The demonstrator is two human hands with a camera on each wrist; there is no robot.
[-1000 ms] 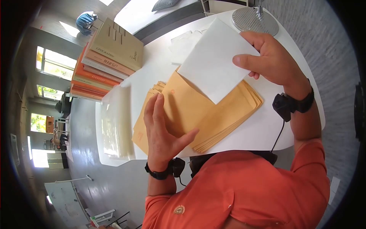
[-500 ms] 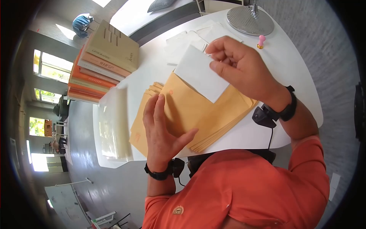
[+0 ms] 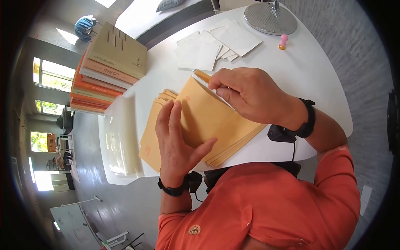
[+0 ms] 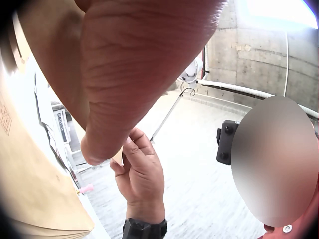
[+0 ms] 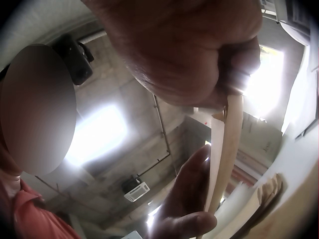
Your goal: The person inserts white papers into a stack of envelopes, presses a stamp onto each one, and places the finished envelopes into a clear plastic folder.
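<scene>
A tan envelope (image 3: 208,114) lies uppermost on a stack of similar envelopes (image 3: 233,150), tilted across them. In the head view my left hand (image 3: 177,146) rests at its near left, with thumb and fingers spread apart over the paper. My right hand (image 3: 250,91) pinches the envelope's far edge near the flap. A thin white strip of folded paper (image 3: 226,103) shows along the envelope's mouth; the rest of that paper is hidden. In the right wrist view the envelope (image 5: 224,149) appears nearly edge-on, with the right fingers over its top and the left hand (image 5: 187,204) beside it.
Several white papers (image 3: 200,52) lie at the back of the table. A pink-handled stamp (image 3: 283,41) stands by a round metal lamp base (image 3: 271,18). Stacked books (image 3: 112,62) rise at the far left, beyond a clear plastic sheet (image 3: 123,137).
The white paper has slid down into the envelope, and my right hand has moved in with it, left and nearer, now pinching the envelope's edge. My left hand has stayed in place.
</scene>
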